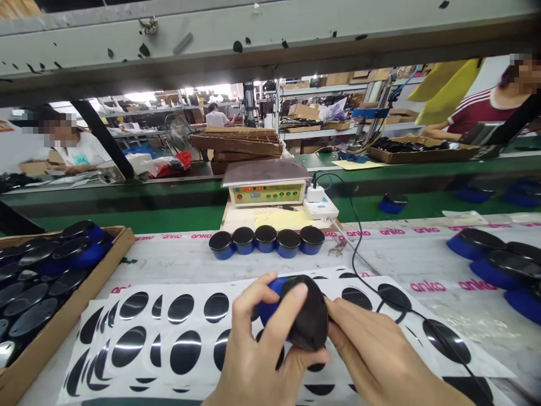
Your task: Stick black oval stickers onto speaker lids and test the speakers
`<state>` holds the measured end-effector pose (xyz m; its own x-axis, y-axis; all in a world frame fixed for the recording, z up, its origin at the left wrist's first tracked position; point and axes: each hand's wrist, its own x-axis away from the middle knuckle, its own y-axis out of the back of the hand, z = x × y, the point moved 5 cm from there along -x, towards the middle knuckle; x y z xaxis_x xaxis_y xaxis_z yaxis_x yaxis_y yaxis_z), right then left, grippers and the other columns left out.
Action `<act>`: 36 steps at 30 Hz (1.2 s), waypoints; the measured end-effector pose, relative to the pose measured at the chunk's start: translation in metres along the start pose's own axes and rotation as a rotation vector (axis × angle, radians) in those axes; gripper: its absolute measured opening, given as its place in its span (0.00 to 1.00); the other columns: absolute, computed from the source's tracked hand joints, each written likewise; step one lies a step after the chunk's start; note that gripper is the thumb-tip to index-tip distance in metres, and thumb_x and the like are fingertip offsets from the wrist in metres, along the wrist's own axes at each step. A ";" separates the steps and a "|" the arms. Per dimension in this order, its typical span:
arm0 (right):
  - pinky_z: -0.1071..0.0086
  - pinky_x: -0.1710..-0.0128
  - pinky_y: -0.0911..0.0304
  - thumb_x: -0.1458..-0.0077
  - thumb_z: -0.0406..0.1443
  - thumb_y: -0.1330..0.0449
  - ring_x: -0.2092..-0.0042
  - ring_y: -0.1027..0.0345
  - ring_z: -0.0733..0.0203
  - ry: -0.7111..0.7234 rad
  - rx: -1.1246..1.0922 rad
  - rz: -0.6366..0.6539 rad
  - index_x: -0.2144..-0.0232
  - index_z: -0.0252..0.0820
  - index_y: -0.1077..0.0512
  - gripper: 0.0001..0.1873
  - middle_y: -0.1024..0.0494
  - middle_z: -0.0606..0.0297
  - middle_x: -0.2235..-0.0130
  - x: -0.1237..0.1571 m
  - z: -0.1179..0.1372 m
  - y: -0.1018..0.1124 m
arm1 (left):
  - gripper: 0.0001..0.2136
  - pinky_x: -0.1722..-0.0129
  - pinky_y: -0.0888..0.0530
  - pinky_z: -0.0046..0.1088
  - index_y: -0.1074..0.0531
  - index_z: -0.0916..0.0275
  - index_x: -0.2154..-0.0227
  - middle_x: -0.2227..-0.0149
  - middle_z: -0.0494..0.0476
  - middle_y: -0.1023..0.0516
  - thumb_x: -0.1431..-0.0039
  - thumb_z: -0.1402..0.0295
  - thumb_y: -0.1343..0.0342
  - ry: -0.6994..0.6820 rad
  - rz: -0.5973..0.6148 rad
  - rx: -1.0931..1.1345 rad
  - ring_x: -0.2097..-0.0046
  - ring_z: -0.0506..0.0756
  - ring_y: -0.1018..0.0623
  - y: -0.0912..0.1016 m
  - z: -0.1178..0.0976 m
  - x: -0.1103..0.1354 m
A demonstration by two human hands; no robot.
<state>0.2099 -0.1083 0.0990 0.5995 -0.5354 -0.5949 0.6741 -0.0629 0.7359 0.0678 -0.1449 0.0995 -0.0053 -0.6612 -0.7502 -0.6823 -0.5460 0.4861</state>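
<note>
Both my hands hold one round blue puck with a black top (305, 316) low in the middle, tilted toward me. My left hand (257, 349) wraps its fingers and thumb round the puck's left side. My right hand (372, 355) grips it from the right and below. Under them lie white sticker sheets with glossy black ovals (177, 338). A row of several finished blue pucks with black tops (266, 241) stands just beyond the sheets.
A cardboard box of blue-and-black pucks (46, 287) sits at the left, more pucks (499, 259) at the right. A cream tester box with red lights (267, 189) stands behind, its black cable (367, 270) crossing the sheets. Other people work beyond the green conveyor (127, 217).
</note>
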 end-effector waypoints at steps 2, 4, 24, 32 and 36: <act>0.72 0.76 0.43 0.39 0.24 0.54 0.74 0.39 0.65 -0.008 0.004 -0.028 0.66 0.41 0.38 0.10 0.34 0.67 0.74 0.004 -0.001 -0.003 | 0.19 0.41 0.31 0.37 0.33 0.56 0.47 0.56 0.55 0.44 0.42 0.73 0.43 -0.135 -0.018 -0.019 0.40 0.59 0.34 0.001 -0.007 0.000; 0.72 0.76 0.43 0.39 0.25 0.53 0.75 0.39 0.65 -0.003 0.016 -0.028 0.67 0.42 0.39 0.09 0.33 0.68 0.75 0.005 -0.001 -0.006 | 0.21 0.40 0.32 0.40 0.31 0.59 0.50 0.58 0.55 0.44 0.45 0.83 0.44 -0.192 -0.016 -0.033 0.39 0.62 0.35 0.000 -0.009 0.000; 0.71 0.81 0.44 0.34 0.40 0.56 0.82 0.37 0.64 -0.647 0.734 -0.342 0.72 0.41 0.33 0.18 0.33 0.69 0.82 0.083 -0.089 0.093 | 0.21 0.51 0.28 0.45 0.37 0.54 0.47 0.45 0.60 0.33 0.43 0.56 0.45 0.177 0.317 -0.155 0.47 0.65 0.28 -0.034 0.096 -0.027; 0.67 0.82 0.47 0.43 0.50 0.48 0.82 0.39 0.61 -1.042 0.930 -0.580 0.78 0.48 0.43 0.19 0.35 0.65 0.80 0.161 -0.159 0.165 | 0.22 0.50 0.31 0.56 0.37 0.62 0.43 0.36 0.71 0.50 0.39 0.60 0.50 0.044 0.360 -0.283 0.45 0.70 0.33 -0.060 0.124 -0.015; 0.70 0.84 0.44 0.48 0.53 0.42 0.84 0.40 0.63 -0.994 0.735 -0.569 0.77 0.50 0.45 0.21 0.34 0.67 0.82 0.132 -0.122 0.142 | 0.16 0.50 0.30 0.48 0.33 0.48 0.47 0.39 0.58 0.43 0.37 0.59 0.53 0.256 0.369 0.096 0.46 0.63 0.31 -0.044 0.053 -0.010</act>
<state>0.4374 -0.0846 0.0857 -0.4541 -0.6408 -0.6190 0.1510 -0.7401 0.6553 0.0594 -0.0872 0.0617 -0.0880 -0.9150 -0.3938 -0.7333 -0.2081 0.6473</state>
